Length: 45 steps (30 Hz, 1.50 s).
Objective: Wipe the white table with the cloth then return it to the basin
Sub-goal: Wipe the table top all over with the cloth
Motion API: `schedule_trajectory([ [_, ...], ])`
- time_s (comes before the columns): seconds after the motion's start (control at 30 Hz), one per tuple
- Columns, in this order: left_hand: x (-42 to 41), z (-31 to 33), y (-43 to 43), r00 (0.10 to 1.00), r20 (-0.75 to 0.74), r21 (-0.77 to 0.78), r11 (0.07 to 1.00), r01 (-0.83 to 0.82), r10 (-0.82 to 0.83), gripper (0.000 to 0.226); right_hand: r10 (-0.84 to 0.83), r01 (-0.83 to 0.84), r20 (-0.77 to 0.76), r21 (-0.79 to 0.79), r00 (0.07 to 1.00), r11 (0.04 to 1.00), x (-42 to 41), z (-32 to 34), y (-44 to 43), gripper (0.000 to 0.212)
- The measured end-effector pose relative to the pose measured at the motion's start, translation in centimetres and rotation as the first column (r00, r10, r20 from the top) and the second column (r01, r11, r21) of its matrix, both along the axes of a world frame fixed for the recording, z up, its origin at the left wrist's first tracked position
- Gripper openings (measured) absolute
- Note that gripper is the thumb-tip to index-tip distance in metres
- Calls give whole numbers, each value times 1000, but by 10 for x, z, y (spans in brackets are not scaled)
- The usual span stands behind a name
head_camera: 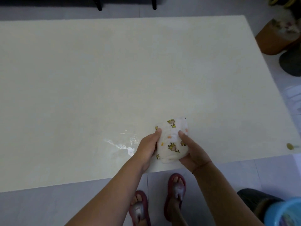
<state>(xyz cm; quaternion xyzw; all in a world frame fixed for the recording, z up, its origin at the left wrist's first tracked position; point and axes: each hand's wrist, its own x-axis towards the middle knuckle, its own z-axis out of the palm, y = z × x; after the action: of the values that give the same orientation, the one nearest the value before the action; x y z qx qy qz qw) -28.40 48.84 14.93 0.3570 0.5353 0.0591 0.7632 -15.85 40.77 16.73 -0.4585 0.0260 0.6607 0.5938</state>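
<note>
Forearms come in from the bottom; feet in dark red slippers (175, 191) on the floor below. Left hand (147, 147) and right hand (193, 152) both grip the bunched cloth (172, 141), white with a giraffe print: thumbs on top, fingers curled round its sides. Cloth sits over the near edge of the white table (97, 70), right of centre; can't tell if it touches the top. Wet streak (121, 142) just left of the left hand. Blue basin (283, 212) off the table, bottom right, cropped.
</note>
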Motion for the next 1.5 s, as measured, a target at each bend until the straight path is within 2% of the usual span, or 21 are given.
schedule_trajectory([
  [0.07,1,-6,-4,996,-87,111,994,-10,20,39,55,-19,240,-151,969,988,9,-8,-7,29],
  [0.1,2,-9,-7,990,-133,204,979,-15,43,36,109,4,419,-261,902,965,14,-10,-11,17],
  [0.13,4,-13,-10,984,-166,281,960,-9,58,36,188,27,566,-349,803,937,19,-13,-16,9],
  [0.2,12,-16,-19,978,-204,378,925,41,40,37,345,52,727,-462,593,885,28,-21,-27,25],
  [0.3,32,-24,-37,957,-292,470,870,148,-5,32,458,141,807,-538,373,831,39,-33,-43,34],
  [0.43,55,-32,-56,897,-442,589,752,298,-10,26,536,294,828,-560,167,774,43,-40,-57,10],
  [0.5,58,-34,-57,832,-553,665,622,413,40,14,602,354,797,-579,53,735,43,-46,-60,38],
  [0.53,57,-35,-56,796,-598,694,554,459,89,18,602,363,798,-559,-7,745,41,-48,-59,50],
  [0.57,54,-38,-53,773,-620,718,494,491,133,26,589,341,804,-533,-81,774,36,-50,-56,57],
  [0.63,47,-43,-45,757,-629,749,396,532,174,39,586,197,770,-553,-253,810,22,-57,-47,62],
  [0.7,38,-49,-31,725,-673,723,336,604,145,51,600,57,705,-629,-378,776,11,-69,-38,63],
  [0.77,25,-60,-16,665,-739,662,295,689,108,59,657,47,651,-696,-380,717,9,-85,-33,63],
  [0.87,8,-80,0,576,-817,563,279,778,43,62,717,139,592,-728,-369,672,-5,-97,-29,64],
  [0.97,2,-90,1,538,-841,534,253,806,59,64,605,-26,614,-712,-508,701,-31,-101,-34,67],
  [1.07,3,-93,0,535,-842,533,247,809,67,66,434,-227,616,-711,-657,666,-7,-104,-48,69],
  [1.13,2,-92,0,539,-841,532,261,805,51,65,397,-219,585,-715,-707,664,28,-104,-56,69],
  [1.2,3,-92,0,544,-837,538,265,800,59,64,514,-93,582,-714,-630,694,59,-100,-58,68],
  [1.3,4,-91,-1,541,-838,539,263,800,73,64,726,152,574,-735,-379,661,67,-98,-51,69],
  [1.37,4,-92,0,539,-838,541,258,800,85,63,778,249,574,-739,-255,626,41,-97,-37,68],
  [1.4,4,-93,0,540,-837,542,256,800,86,63,770,231,581,-737,-264,635,24,-96,-30,69],
  [1.5,4,-93,0,541,-837,543,253,800,86,63,596,-33,591,-724,-544,689,-7,-97,-27,68],
])
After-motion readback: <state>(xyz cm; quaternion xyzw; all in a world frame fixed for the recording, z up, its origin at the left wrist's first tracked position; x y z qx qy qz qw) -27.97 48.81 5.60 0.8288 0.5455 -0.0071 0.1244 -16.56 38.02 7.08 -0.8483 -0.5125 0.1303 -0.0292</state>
